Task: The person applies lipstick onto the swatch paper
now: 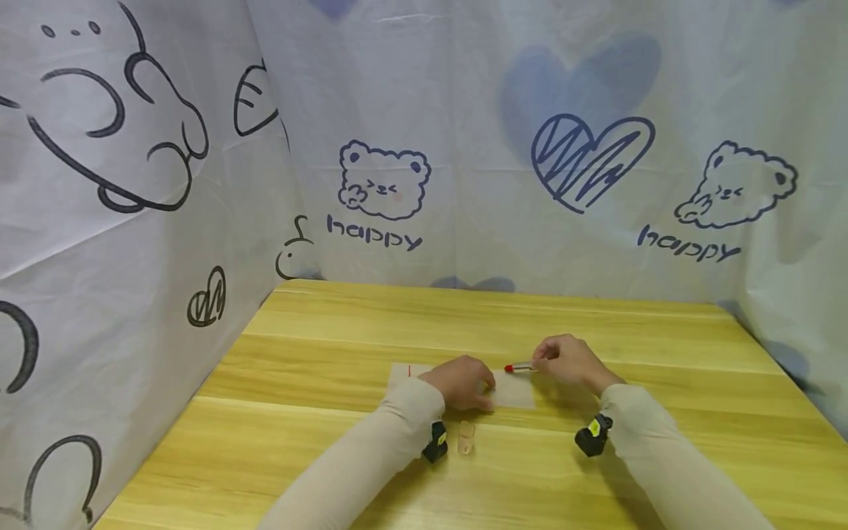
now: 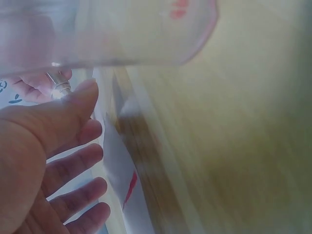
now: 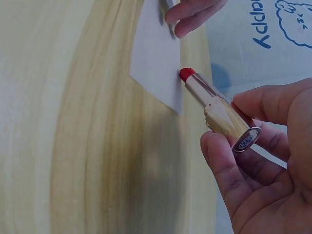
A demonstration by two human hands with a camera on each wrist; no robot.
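Note:
My right hand [image 1: 568, 361] pinches a lipstick [image 3: 217, 108] between thumb and fingers, its red tip pointing left toward the white paper [image 1: 517, 396]. In the right wrist view, its gold-toned tube and round base show. My left hand [image 1: 461, 383] lies over the middle of the paper with loosely bent fingers, hiding part of the sheet. A short red stroke [image 1: 409, 370] marks the paper's left part, and shows again as a red line [image 2: 130, 189] in the left wrist view. Beside the left wrist lies a small clear piece with a pinkish edge [image 1: 466, 438].
The wooden table [image 1: 318, 368] bears the paper and the clear piece. White cloth [image 1: 464, 147] printed with bears and hearts hangs behind the table and along its left side. Each wrist wears a small black camera [image 1: 592, 436].

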